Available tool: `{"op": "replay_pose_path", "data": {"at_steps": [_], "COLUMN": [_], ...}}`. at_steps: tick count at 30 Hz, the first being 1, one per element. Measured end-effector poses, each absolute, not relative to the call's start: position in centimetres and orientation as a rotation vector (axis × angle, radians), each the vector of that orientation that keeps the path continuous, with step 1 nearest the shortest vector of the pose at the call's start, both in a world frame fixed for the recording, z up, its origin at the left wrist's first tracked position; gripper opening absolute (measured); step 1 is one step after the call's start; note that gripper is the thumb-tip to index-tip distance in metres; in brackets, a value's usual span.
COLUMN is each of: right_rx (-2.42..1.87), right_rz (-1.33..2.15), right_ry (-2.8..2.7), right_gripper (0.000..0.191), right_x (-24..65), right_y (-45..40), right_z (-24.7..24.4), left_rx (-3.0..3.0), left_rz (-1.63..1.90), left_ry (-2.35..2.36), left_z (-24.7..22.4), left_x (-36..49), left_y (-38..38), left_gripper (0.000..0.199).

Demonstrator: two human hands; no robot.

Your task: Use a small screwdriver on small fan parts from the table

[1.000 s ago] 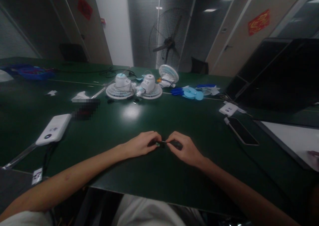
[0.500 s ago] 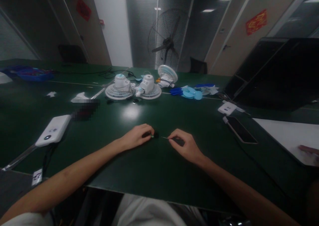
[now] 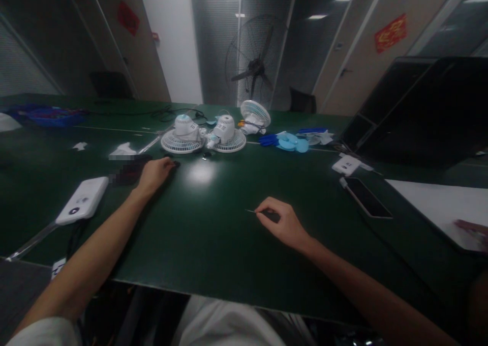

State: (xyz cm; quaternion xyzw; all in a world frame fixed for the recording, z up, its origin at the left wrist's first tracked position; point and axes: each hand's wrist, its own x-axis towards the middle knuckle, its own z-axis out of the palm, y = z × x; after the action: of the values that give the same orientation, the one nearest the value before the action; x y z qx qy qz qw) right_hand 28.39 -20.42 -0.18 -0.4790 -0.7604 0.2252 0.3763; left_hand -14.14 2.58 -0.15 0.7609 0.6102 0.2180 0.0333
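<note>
Left hand (image 3: 155, 174) lies over the left-middle part of the green table (image 3: 213, 244), arm extended toward the far side. Its fingertips are at a small dark piece (image 3: 175, 164), which sits near the table surface, short of the leftmost fan; whether the fingers grip that piece or have let it go cannot be told. Right hand (image 3: 282, 221) is at the near middle, thumb and forefinger pinched on a thin rod (image 3: 249, 211), whose tip points left, well apart from the left hand. The dark area beneath the right palm is too dim to identify.

At the far middle, a left fan (image 3: 183, 138) and a middle fan (image 3: 227, 137) lie grille down, side by side; a third fan (image 3: 255, 117) leans behind them, to the right. Light-blue parts (image 3: 293, 142) lie right of the fans. A white box (image 3: 84, 198) occupies the near left; a phone (image 3: 366, 197) lies on the right.
</note>
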Motion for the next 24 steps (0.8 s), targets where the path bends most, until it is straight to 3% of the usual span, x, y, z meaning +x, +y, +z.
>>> {"op": "replay_pose_path", "data": {"at_steps": [7,18,24], "right_rx": [-1.232,-1.242,-1.235], "right_rz": [0.595,0.560,0.582], "right_ry": [-1.953,-1.980,-1.974], "right_gripper": [0.006,0.006,0.007], "right_x": [28.49,28.43,28.36], "right_y": [-20.38,-20.31,-20.43], "right_z": [-0.18,-0.08,0.00], "left_rx": [2.383,2.512,2.571], "left_rz": [0.576,0.736,0.572], "left_ry": [2.114,2.037,2.030], "left_z": [0.13,-0.53,-0.61], "left_x": [-15.25,-15.46,-14.95], "left_y": [2.73,3.46,3.06], "left_gripper": [0.035,0.042,0.044]}}
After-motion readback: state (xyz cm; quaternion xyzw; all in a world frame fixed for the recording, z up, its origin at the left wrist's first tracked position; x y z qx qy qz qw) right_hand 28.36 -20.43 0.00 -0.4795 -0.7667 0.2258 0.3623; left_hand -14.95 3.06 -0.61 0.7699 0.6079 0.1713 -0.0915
